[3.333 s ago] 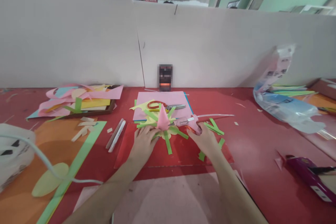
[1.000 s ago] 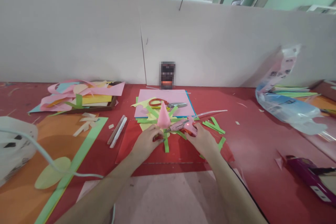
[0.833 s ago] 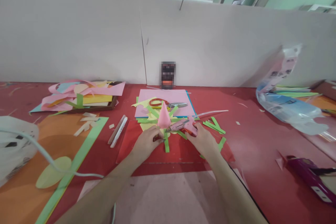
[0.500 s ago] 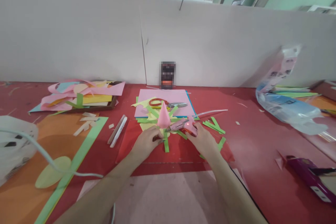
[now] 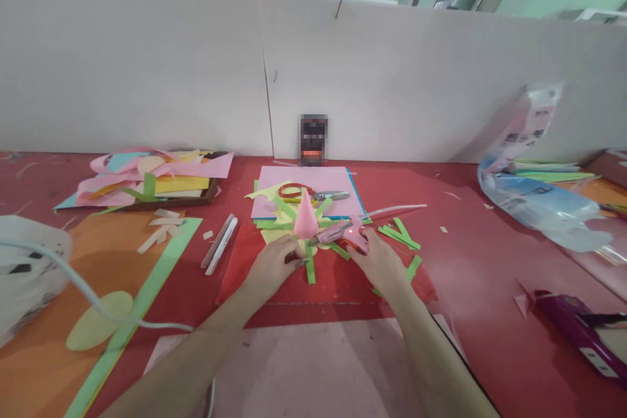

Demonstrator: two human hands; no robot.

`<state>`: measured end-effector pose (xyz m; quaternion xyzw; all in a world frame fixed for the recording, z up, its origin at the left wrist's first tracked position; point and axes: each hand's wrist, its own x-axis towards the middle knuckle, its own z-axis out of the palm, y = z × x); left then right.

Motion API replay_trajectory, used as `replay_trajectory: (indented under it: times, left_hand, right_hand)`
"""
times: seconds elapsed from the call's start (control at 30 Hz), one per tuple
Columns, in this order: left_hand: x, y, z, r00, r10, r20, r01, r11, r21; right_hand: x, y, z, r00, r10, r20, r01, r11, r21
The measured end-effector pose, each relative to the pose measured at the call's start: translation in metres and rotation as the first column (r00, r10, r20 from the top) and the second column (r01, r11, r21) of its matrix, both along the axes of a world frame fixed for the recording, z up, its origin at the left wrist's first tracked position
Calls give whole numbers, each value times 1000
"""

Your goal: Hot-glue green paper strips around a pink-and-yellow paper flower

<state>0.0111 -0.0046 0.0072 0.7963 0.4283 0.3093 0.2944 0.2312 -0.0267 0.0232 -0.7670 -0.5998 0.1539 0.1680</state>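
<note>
My right hand [image 5: 379, 258] is wrapped round the handle of a pink hot glue gun [image 5: 343, 232] with a small red light lit. Its nozzle points left, close to the base of an upright pink paper cone [image 5: 306, 217]. A clear glue stick [image 5: 399, 209] sticks out of the gun's back. My left hand [image 5: 277, 262] is closed in a pinch at the edge of a green paper strip [image 5: 311, 272] below the cone. More green strips and pale yellow paper [image 5: 274, 235] spread out around the cone's base.
Behind the cone, scissors [image 5: 330, 196] lie on pink sheets [image 5: 304, 176]. Two pens [image 5: 223, 248] and a tray of paper scraps [image 5: 210, 192] are to the left. A white cable [image 5: 93, 297] crosses orange paper. On the right are a plastic bag [image 5: 533, 199] and a purple tool [image 5: 573, 320].
</note>
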Motion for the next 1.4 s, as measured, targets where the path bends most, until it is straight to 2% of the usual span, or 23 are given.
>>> replay_trajectory:
  times: [0.5,0.93,1.4]
  left_hand:
    - [0,1,0,1000,5,1,-5,1000,0]
    - [-1,1,-1,1000,8,-17,-8,1000,-12]
    - [-1,0,0,1000,9,-18,-9,1000,-15]
  right_hand:
    - [3,-1,6,1000,14,17,-14,1000,-1]
    - [3,-5,13,998,53,46,-56,997,50]
    - [4,-5,11,997,76,7,-76,994,79]
